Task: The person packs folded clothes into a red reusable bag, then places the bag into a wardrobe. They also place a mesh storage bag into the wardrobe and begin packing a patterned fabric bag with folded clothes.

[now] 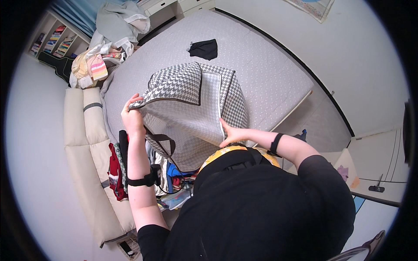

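Note:
A large grey-and-white houndstooth fabric storage bag (178,85) is spread over the near part of the bed, its pale lining showing inside. Dark trim runs along its edges, and a dark strap handle hangs on its near left side. My left hand (133,116) is closed on the trimmed corner of the flap, lifting it. At the bag's right side, my right hand (230,132) holds the rim by the white zipper edge; part of its grip is hidden by the cloth. Farther off on the bed lies a small black cloth piece (204,49).
The bed (274,78) has a light grey patterned cover. Folded clothes (116,172) pile up left of my legs, beside a beige cushioned bed rail (78,143). More clothes (93,65) heap at the far left, near a bookshelf (56,37). A white wall (370,56) stands right.

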`<state>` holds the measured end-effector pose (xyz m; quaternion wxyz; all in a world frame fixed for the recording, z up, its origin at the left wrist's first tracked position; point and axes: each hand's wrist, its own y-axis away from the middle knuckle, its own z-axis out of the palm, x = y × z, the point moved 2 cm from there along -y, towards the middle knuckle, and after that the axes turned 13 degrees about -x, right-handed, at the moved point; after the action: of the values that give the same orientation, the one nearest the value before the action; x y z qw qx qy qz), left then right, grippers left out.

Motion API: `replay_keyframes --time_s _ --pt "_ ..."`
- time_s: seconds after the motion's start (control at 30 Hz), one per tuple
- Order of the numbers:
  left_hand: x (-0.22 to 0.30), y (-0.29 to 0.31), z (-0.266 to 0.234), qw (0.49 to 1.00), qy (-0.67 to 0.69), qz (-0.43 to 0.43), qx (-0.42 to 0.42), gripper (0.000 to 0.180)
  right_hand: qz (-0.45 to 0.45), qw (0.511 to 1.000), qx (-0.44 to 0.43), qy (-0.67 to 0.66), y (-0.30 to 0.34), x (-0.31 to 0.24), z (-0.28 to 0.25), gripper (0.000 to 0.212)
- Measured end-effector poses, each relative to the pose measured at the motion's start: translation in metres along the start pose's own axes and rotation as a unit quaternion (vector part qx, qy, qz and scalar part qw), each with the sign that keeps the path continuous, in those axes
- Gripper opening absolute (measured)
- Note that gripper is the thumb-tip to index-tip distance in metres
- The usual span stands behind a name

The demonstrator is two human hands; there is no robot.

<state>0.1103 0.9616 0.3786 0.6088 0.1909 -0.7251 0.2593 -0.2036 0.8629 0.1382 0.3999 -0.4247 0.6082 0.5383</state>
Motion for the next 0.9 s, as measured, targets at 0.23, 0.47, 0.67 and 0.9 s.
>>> replay_keyframes --time_s 0.23,0.47,0.67,0.9 --pt "0.002 -0.005 0.015 1.0 0.021 -0.002 0.004 0.026 0.054 0.959 0.085 0.265 -0.049 -0.015 0.016 0.134" --pt "0.005 -0.007 0.016 1.0 0.021 -0.016 -0.01 0.032 0.049 0.927 0.186 0.322 -0.051 0.012 -0.016 0.029" --pt "-0.009 -0.007 -0.034 0.942 -0.149 -0.157 -0.255 0.023 -0.003 0.932 0.349 -0.098 0.049 -0.006 -0.171 0.018" --pt "-0.037 -0.004 -0.024 0.929 0.122 -0.198 -0.289 0.047 -0.168 0.92 0.313 -0.165 0.123 -0.1 -0.214 0.018"
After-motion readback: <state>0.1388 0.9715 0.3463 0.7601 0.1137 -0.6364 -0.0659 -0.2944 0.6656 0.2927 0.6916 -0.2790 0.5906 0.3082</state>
